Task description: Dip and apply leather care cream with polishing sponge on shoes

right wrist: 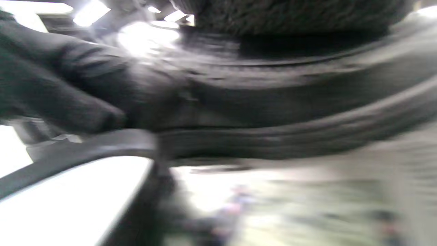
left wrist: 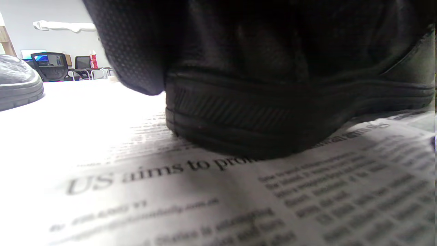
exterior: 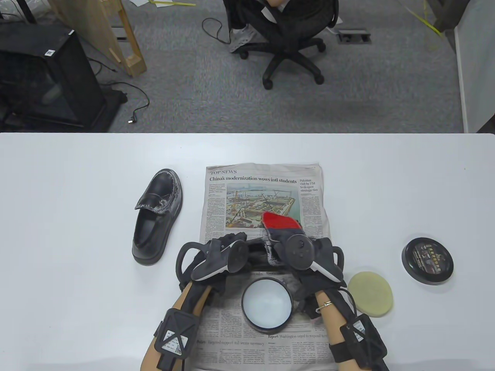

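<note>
A second black shoe (exterior: pixel 256 247) lies on the newspaper (exterior: pixel 263 193), mostly hidden under both hands. My left hand (exterior: pixel 233 241) grips its left end; in the left wrist view its ribbed sole (left wrist: pixel 266 126) rests on the paper under my gloved finger (left wrist: pixel 136 51). My right hand (exterior: pixel 285 236) holds a red-backed polishing sponge (exterior: pixel 280 221) against the shoe's right part. The right wrist view is blurred and shows the shoe's side (right wrist: pixel 273 112) and my fingers (right wrist: pixel 61 95). The open cream tin (exterior: pixel 267 305) with pale cream stands just in front of the hands.
The other black loafer (exterior: pixel 156 216), streaked with white cream, stands on the bare table left of the newspaper; it also shows in the left wrist view (left wrist: pixel 17 85). A round yellow pad (exterior: pixel 370 294) and the tin's black lid (exterior: pixel 427 261) lie to the right.
</note>
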